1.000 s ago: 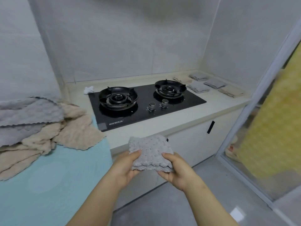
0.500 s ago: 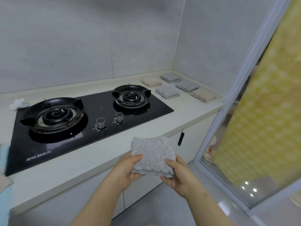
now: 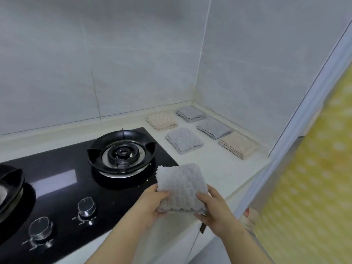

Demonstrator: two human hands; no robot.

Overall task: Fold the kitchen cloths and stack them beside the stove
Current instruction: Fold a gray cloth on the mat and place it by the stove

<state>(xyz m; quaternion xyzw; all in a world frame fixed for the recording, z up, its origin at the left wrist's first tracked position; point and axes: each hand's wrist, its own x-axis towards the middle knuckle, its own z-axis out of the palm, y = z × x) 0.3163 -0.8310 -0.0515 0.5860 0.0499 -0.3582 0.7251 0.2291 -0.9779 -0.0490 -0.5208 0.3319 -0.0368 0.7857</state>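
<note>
Where bench [image 3: 215,168] meets tiled walls [image 3: 198,73], folded cloths [image 3: 183,140] lie.
Clutched between left grip [image 3: 152,201] and right grip [image 3: 215,208]: grey cloth [image 3: 181,185].

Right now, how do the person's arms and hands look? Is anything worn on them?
Both are bare. The left hand and the right hand wear no gloves, and no ring shows on the fingers in view. The left forearm and the right forearm are uncovered down to the picture's bottom edge: no sleeve, watch or bracelet is visible.
</note>
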